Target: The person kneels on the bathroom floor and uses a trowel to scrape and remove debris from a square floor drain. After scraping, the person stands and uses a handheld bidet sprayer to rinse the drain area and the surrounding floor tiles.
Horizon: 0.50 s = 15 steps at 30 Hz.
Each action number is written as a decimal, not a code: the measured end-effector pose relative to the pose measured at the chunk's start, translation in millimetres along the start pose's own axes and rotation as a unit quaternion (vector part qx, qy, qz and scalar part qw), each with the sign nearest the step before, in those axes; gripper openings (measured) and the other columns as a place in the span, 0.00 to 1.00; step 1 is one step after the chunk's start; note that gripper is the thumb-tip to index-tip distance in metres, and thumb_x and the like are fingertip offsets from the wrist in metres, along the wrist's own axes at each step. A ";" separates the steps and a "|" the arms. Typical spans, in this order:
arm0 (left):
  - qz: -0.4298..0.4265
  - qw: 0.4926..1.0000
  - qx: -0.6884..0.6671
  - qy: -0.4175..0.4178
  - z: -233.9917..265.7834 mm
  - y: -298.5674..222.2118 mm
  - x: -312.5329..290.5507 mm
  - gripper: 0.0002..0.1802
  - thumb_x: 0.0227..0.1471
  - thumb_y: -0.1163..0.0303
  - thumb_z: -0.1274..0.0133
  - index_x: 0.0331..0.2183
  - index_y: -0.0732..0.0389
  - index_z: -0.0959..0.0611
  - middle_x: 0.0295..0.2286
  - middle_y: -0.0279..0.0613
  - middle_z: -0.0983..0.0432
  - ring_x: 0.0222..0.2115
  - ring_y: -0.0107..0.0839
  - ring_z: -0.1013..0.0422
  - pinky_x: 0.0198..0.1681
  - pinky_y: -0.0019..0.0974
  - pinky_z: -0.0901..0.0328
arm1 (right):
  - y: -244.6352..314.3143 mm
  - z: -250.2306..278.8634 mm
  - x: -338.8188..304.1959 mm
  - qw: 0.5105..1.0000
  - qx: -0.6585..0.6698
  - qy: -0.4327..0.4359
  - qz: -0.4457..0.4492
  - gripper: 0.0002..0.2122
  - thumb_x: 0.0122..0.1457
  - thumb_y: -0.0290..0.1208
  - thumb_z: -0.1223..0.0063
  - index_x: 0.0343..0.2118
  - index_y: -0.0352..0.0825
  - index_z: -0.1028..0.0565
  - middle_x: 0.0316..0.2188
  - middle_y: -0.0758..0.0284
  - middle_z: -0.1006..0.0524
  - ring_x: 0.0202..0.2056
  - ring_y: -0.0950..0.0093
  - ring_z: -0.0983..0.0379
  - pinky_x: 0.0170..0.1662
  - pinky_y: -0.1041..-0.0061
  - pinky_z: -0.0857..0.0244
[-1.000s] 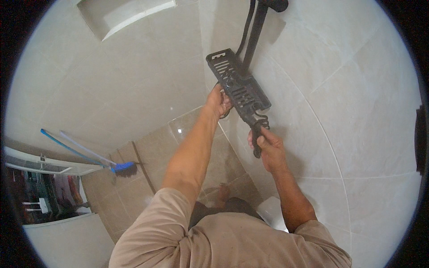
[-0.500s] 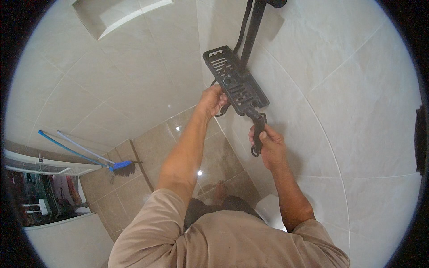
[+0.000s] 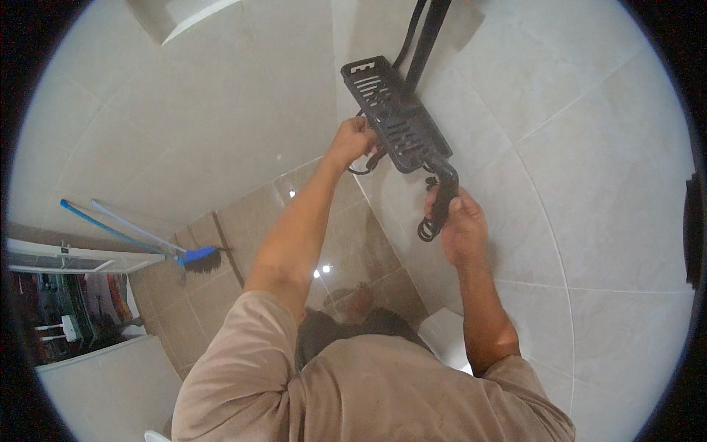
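A black slotted shower shelf [image 3: 409,132] juts from the tiled wall at a slant, below a black upright pipe [image 3: 426,48]. From its near end a bent black spout-like part [image 3: 446,177] comes down. My right hand [image 3: 467,230] is closed round the lower end of that part, thumb on top, beside small dark loops [image 3: 426,229]. At the shelf's left edge my left hand [image 3: 352,143] has its fingers curled in; what they grip is partly hidden under the shelf. A thin black hose [image 3: 359,172] loops just below those fingers.
Pale tiled walls [image 3: 545,147] meet in a corner behind the shelf. A blue broom [image 3: 199,259] with long handles beside it leans at the left. Brown floor tiles [image 3: 368,243] lie below. A white fixture [image 3: 448,335] stands by my right elbow, and a doorway is at far left.
The view has shifted slightly, so the shelf appears a little higher and further right. My right hand has moved up and right with the spout-like part, still gripping it. My left hand stays beside the shelf.
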<state>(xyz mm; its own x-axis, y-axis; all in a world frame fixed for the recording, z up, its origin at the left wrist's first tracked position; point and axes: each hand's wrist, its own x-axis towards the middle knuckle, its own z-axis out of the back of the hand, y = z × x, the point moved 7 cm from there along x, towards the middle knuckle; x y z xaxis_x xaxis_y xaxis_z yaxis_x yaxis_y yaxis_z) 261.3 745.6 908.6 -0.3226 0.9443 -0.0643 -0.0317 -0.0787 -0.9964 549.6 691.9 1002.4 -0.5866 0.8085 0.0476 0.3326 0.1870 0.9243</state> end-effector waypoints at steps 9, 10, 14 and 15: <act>0.020 0.999 -0.014 -0.033 -0.5 -0.2 -2.7 0.06 0.56 0.73 0.47 0.33 0.65 0.18 0.22 0.38 0.22 0.18 0.25 0.30 0.22 0.31 0.38 | 2.3 0.6 -2.3 1.000 0.003 0.012 0.001 0.26 0.64 0.48 0.42 0.54 0.28 0.27 0.40 0.64 0.22 0.40 0.73 0.26 0.45 0.71 0.32; 0.020 0.999 -0.010 -0.031 -0.6 0.4 -3.5 0.06 0.56 0.73 0.47 0.33 0.65 0.18 0.22 0.38 0.22 0.18 0.25 0.30 0.22 0.31 0.38 | 2.8 0.9 -3.5 1.000 0.003 0.009 0.000 0.26 0.64 0.48 0.42 0.54 0.28 0.27 0.40 0.64 0.22 0.40 0.73 0.26 0.45 0.71 0.32; 0.023 0.999 -0.019 -0.034 -4.1 -3.3 -4.8 0.06 0.55 0.72 0.44 0.34 0.64 0.18 0.22 0.37 0.22 0.19 0.25 0.28 0.22 0.31 0.38 | 3.8 6.5 -4.2 1.000 -0.005 0.006 0.001 0.25 0.64 0.49 0.42 0.52 0.29 0.26 0.39 0.64 0.22 0.40 0.73 0.26 0.45 0.71 0.32; 0.028 0.999 -0.016 -0.036 -1.8 -1.1 -4.5 0.06 0.55 0.72 0.44 0.34 0.64 0.18 0.22 0.37 0.22 0.19 0.25 0.28 0.22 0.30 0.37 | 2.8 6.8 -4.0 1.000 -0.008 0.009 -0.001 0.25 0.64 0.49 0.42 0.52 0.29 0.26 0.39 0.64 0.22 0.40 0.73 0.26 0.45 0.71 0.32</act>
<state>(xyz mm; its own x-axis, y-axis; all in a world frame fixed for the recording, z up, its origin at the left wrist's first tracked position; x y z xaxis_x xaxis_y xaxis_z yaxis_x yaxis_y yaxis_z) 264.5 741.9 909.9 -0.3898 0.9135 -0.1169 0.0174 -0.1196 -0.9927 557.9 693.0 1002.2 -0.5999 0.7983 0.0530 0.3206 0.1792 0.9301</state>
